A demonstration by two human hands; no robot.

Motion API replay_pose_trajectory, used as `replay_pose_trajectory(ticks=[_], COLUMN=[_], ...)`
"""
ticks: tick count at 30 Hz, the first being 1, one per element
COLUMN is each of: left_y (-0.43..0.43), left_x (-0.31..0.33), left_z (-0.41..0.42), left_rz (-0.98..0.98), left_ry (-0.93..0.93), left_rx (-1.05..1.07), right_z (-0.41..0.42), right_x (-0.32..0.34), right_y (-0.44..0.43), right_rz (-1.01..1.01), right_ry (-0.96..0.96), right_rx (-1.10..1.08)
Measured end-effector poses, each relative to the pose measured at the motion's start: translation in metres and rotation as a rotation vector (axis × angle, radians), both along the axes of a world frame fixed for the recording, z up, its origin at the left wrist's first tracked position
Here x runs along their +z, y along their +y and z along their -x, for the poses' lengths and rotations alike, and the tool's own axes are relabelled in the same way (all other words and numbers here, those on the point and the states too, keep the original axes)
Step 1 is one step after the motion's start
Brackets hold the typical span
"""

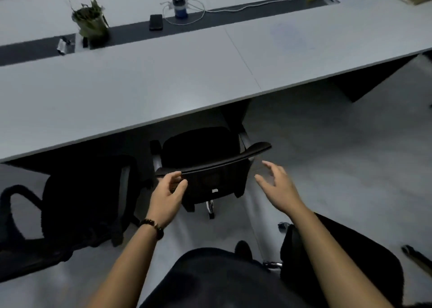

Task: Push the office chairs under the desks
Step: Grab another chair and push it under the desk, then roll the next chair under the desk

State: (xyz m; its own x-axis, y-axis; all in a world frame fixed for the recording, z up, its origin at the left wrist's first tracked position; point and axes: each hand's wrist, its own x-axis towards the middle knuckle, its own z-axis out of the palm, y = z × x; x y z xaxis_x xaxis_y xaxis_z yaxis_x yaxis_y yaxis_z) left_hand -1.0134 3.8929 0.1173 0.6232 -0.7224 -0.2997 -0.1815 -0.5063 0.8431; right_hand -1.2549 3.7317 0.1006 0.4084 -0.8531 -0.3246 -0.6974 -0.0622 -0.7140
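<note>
Right now my left hand [167,196] has its fingers [174,175] curled over the left end of the chair [210,165] back's top rim, while my right hand [278,187] hovers spread and empty just beside the right end, not touching. The seat sits partly under the table [140,90] edge. I'd set both palms on the rim and push evenly, straight in. A second chair [81,198] crowds the left; the floor [327,156] to the right lies open.
</note>
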Motion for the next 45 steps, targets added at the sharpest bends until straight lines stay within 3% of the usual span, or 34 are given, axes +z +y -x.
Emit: replay_pose_trajectory(ticks=[4,8,12,17,24,34,40,45], left_y=[0.068,0.106,0.106,0.082,0.112,0.298,0.305,0.288], left_x=[-0.004,-0.033,-0.044,-0.012,0.024,0.011,0.028,-0.015], left_z=[0.032,0.065,0.096,0.15,0.262,0.479,0.523,0.541], left_rz=[0.052,-0.083,-0.154,-0.033,0.13,-0.078,-0.003,-0.013], left_ry=[0.184,0.386,0.418,0.363,0.326,0.333,0.244,0.063], left_rx=[0.039,-0.079,-0.237,-0.445,-0.553,-0.509,-0.495,-0.546], right_z=[0.065,0.118,0.16,0.218,0.322,0.498,0.564,0.58], right_x=[-0.001,-0.004,0.001,0.029,0.039,0.001,0.022,-0.004], right_y=[0.103,0.206,0.27,0.315,0.388,0.53,0.517,0.479], right_rz=[-0.138,-0.279,-0.258,-0.122,0.034,-0.069,-0.003,0.018], right_ry=[-0.202,-0.261,-0.29,-0.367,-0.482,-0.529,-0.542,-0.444], right_rx=[-0.381,-0.696,-0.938,-1.119,-1.181,-1.064,-1.01,-0.928])
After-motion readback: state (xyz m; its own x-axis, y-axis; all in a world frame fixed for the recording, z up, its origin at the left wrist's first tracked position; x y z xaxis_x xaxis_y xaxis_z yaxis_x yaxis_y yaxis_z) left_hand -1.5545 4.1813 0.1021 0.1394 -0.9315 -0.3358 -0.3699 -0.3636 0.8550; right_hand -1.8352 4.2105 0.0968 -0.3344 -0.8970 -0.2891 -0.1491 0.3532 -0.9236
